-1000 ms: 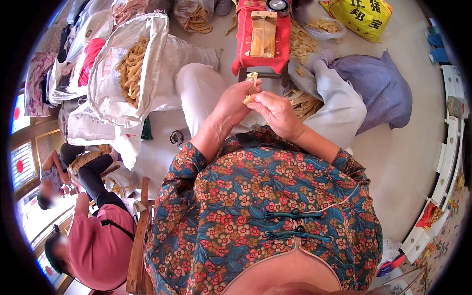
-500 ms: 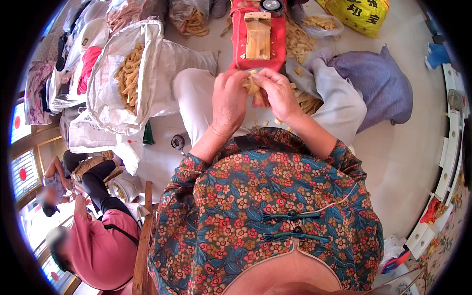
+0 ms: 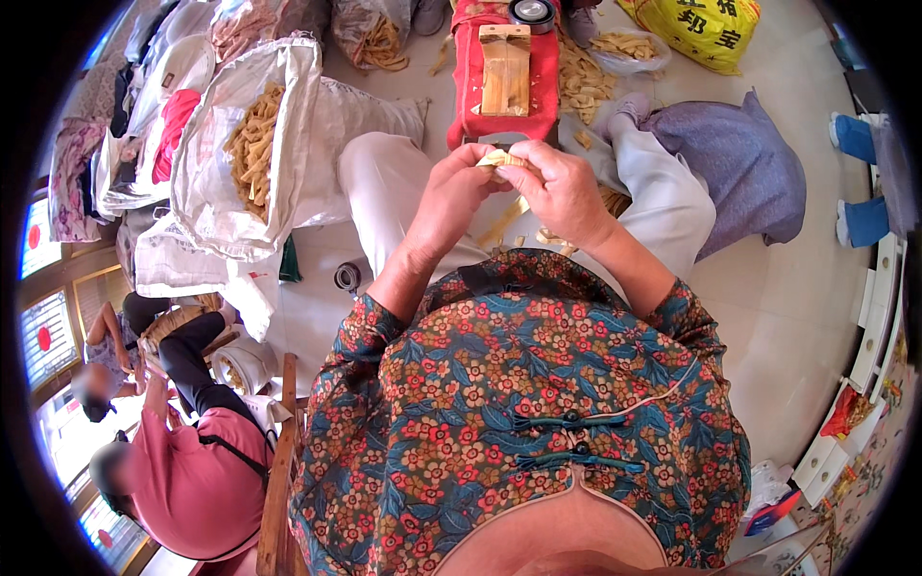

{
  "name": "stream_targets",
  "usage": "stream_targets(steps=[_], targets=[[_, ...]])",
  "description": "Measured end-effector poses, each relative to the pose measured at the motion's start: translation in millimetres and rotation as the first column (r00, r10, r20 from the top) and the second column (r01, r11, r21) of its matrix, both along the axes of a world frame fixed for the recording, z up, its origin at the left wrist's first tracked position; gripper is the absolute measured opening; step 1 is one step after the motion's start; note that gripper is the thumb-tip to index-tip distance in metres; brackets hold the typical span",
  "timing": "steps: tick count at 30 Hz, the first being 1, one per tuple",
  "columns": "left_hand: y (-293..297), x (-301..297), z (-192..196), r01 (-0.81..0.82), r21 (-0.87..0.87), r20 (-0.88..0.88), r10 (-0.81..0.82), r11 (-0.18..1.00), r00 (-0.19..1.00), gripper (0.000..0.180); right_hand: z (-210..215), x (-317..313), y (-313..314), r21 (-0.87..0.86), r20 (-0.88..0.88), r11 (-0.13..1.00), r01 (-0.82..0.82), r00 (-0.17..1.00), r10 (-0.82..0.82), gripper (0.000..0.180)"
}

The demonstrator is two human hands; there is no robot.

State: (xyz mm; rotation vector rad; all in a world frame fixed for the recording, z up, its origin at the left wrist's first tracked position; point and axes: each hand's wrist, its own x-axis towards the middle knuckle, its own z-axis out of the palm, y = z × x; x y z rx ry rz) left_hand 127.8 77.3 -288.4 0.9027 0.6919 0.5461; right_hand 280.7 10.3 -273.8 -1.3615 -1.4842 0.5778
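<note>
Between my two hands, just above my lap, is a pale yellow folded strip [image 3: 502, 160]; its material I cannot make out. The fingers of my left hand [image 3: 455, 188] pinch its left end. My right hand [image 3: 569, 195] grips the other end, thumb and fingers pressed together. Beyond my hands, a red cloth [image 3: 469, 106] covers a narrow stand. On it lies a wooden block [image 3: 506, 79] with a paler strip across its top, and a round black-rimmed object [image 3: 531, 12] sits behind it.
To the left stands an open white woven sack [image 3: 305, 144] holding many tan strips [image 3: 254, 158]. More strips [image 3: 584, 86] lie on the floor beyond the stand. A grey-blue cloth [image 3: 725, 163] and a yellow bag [image 3: 696, 34] are at the right. A person in pink [image 3: 197, 485] sits lower left.
My hands have drawn slightly apart, and the strip between them is turned more sideways. At the far right, a walking person's blue-clad lower legs have come further into view.
</note>
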Motion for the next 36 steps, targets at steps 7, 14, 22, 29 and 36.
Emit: stream_targets(steps=[7, 14, 22, 29, 36], targets=[[14, -5, -16, 0.087, 0.625, -0.348, 0.177, 0.776, 0.921, 0.016, 2, 6, 2, -0.286, -0.624, 0.878, -0.383, 0.770, 0.133, 0.021], [-8, 4, 2, -0.080, 0.566, -0.150, 0.198, 0.820, 0.969, 0.016, -12, 1, 2, -0.198, -0.494, 0.977, -0.074, 0.869, -0.034, 0.024], [13, -2, 3, -0.009, 0.758, -0.269, 0.324, 0.652, 0.907, 0.010, -4, 18, 12, -0.400, -0.767, 0.882, -0.249, 0.617, -0.174, 0.034], [16, -8, 32, 0.223, 0.925, -0.343, 0.419, 0.309, 0.841, 0.018, -14, 24, 10, -0.333, -0.680, 0.906, -0.263, 0.732, -0.038, 0.015], [-2, 3, 18, 0.464, 0.866, -0.500, 0.282, 0.187, 0.819, 0.039, -11, 5, 5, -0.460, -0.525, 0.838, -0.294, 0.851, 0.010, 0.013]])
